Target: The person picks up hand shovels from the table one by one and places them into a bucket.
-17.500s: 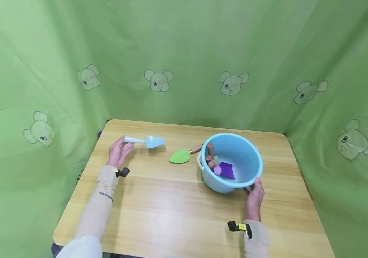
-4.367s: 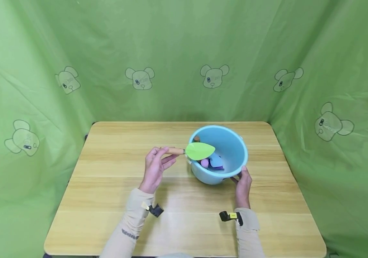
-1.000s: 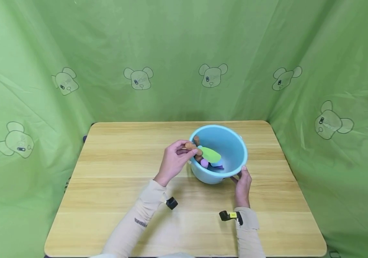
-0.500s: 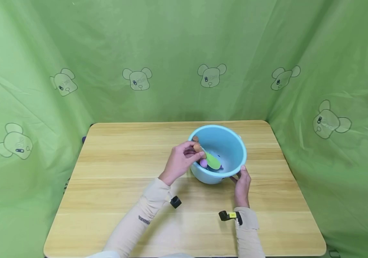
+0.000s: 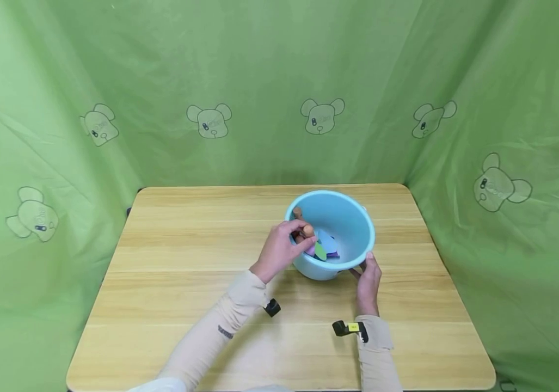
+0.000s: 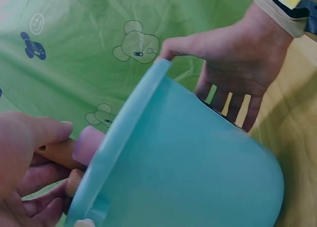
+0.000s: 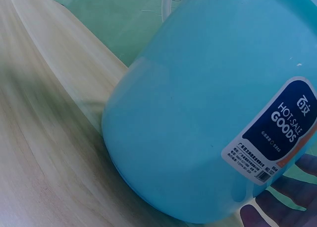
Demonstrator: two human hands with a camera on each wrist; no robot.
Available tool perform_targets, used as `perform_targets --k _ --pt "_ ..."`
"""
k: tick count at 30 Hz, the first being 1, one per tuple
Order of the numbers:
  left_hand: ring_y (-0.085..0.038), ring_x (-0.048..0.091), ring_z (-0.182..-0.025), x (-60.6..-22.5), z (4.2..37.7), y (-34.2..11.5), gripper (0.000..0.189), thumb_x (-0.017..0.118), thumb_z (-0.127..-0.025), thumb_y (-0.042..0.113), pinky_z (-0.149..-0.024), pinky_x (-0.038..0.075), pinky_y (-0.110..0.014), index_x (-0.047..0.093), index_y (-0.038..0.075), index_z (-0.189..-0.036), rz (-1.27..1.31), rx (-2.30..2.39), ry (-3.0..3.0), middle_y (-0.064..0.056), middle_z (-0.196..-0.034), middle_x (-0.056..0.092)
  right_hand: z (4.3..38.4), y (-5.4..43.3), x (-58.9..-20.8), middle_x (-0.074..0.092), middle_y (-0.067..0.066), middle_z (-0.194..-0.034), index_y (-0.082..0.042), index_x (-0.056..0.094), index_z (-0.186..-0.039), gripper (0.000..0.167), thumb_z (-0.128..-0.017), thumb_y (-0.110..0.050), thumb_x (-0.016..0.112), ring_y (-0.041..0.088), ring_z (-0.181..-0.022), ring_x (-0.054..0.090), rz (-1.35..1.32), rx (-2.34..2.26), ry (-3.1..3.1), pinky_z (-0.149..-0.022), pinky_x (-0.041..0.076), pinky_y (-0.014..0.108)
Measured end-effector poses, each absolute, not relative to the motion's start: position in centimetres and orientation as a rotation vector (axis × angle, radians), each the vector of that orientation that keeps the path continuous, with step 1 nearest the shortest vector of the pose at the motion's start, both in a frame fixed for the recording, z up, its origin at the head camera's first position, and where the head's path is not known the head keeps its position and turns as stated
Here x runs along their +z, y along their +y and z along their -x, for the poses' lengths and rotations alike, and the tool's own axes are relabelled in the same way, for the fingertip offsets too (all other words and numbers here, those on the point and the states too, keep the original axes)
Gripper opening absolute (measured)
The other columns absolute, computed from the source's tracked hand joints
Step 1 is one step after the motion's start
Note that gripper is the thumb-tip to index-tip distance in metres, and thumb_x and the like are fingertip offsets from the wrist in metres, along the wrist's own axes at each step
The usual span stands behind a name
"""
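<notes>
A light blue bucket (image 5: 320, 270) stands tilted on the table, its mouth toward me. My right hand (image 5: 368, 286) holds it, thumb on the rim and fingers along the outer side. Over the bucket's left rim, my left hand (image 5: 279, 250) pinches the wooden handle (image 6: 58, 152) of a green trowel. The trowel's green blade (image 5: 320, 251) points down inside the bucket. Beside it lie a blue blade (image 5: 327, 241), a purple piece (image 5: 333, 255) and several other handles. A lilac handle end (image 6: 89, 145) shows by my left fingers in the left wrist view.
The wooden table (image 5: 196, 234) spreads around the bucket. A green curtain (image 5: 259, 158) with mouse-head prints hangs behind and on both sides. A printed label (image 7: 277, 133) is stuck to the bucket's outside.
Earlier, my left hand held the blue trowel, then lifted the green one over the bucket. It has since moved right, and the green blade has tipped downward inside. My right hand stays on the bucket.
</notes>
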State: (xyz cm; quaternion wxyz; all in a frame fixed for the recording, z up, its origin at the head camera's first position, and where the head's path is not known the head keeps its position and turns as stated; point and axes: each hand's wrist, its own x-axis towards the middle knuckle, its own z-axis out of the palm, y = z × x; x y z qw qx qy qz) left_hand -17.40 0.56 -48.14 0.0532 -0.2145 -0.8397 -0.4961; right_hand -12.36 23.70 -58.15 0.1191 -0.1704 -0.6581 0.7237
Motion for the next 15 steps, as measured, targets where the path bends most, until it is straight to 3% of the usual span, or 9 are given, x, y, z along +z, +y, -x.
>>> perform_targets --k 8,15 --pt "-0.022 0.067 -0.100 -48.45 17.25 0.86 0.026 0.079 -0.093 0.029 -0.091 0.060 -0.038 0.074 0.009 -0.109 0.678 -1.342 -2.553 -0.006 -0.105 0.077 12.22 23.60 -58.00 0.054 0.014 -0.152 -0.014 0.054 -0.149 0.059 -0.111 -0.050 0.025 0.028 -0.140 0.051 0.497 2.111 -1.942 -0.108 0.049 0.039" --pt "-0.022 0.066 -0.106 -48.43 17.20 1.19 0.024 0.077 -0.094 0.030 -0.096 0.058 -0.037 0.073 0.010 -0.107 0.663 -1.234 -2.591 -0.003 -0.109 0.077 12.31 23.44 -57.87 0.057 0.009 -0.146 -0.008 0.053 -0.147 0.061 -0.111 -0.048 0.026 0.021 -0.134 0.055 0.511 2.111 -1.925 -0.105 0.049 0.039"
